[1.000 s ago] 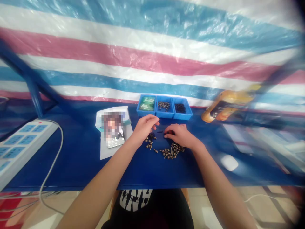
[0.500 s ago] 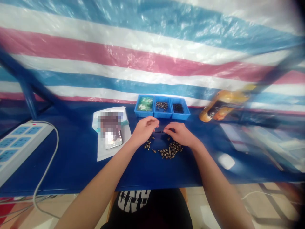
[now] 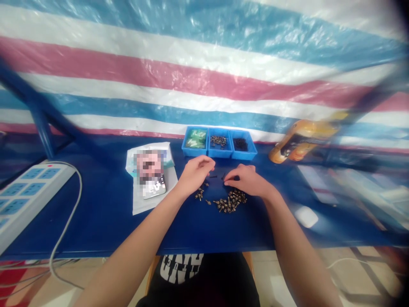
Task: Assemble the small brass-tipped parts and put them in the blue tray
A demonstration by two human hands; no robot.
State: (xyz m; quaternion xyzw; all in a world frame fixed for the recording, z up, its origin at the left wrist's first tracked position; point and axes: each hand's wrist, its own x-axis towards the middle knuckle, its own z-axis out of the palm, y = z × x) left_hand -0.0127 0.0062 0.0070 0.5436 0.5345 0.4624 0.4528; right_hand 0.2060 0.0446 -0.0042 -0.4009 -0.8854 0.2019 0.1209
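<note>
My left hand (image 3: 198, 172) is closed in a pinch, with a thin black screw-like piece (image 3: 214, 176) sticking out from its fingertips to the right. Across a small gap, my right hand (image 3: 244, 179) is also pinched, low over the table; a tiny dark bit shows at its fingertips, too small to name. Right below it lies a pile of small brass-coloured screw-like fittings (image 3: 230, 202). A smaller cluster of the same fittings (image 3: 200, 194) lies under my left hand.
Behind my hands stand three joined blue bins: one with green-and-white contents (image 3: 195, 140), one with metal fittings (image 3: 219, 142), one with black pieces (image 3: 240, 145). A phone (image 3: 155, 188) on white packaging and a power strip (image 3: 35, 183) lie left; a bottle (image 3: 294, 140) and white case (image 3: 306, 216) right.
My right hand has drawn back from the black piece, slightly right and down toward the brass pile. My left hand keeps its pinch. The whole view has shifted slightly.
</note>
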